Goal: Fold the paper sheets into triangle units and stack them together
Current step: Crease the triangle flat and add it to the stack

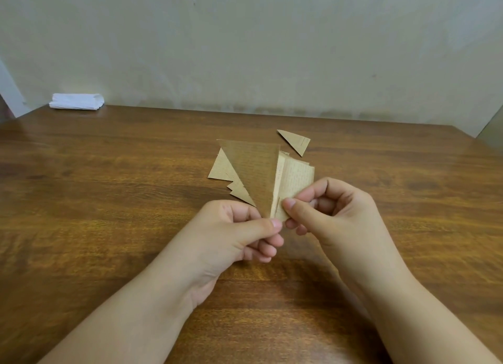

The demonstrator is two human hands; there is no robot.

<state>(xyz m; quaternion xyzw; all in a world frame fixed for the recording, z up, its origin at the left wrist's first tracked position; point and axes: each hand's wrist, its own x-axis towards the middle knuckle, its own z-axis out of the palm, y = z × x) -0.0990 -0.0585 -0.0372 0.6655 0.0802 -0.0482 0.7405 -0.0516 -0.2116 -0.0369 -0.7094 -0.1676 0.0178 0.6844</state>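
A brown paper triangle (pixel 254 170) stands point-down above the table, its lower tip pinched by my left hand (pixel 245 233). Beside it on the right, my right hand (pixel 326 208) pinches a paler sheet with handwritten lines (pixel 292 181) between thumb and fingers. The two papers touch along their lower edges near my thumbs. Behind them on the table lies a stack of folded brown triangle units (pixel 224 173) with jagged points. One single folded triangle (pixel 295 142) lies apart, farther back and to the right.
The wooden table (pixel 109 200) reaches to a pale wall. A folded white cloth or paper wad (pixel 77 101) sits at the far left corner by the wall. The table's right back corner shows at the far right.
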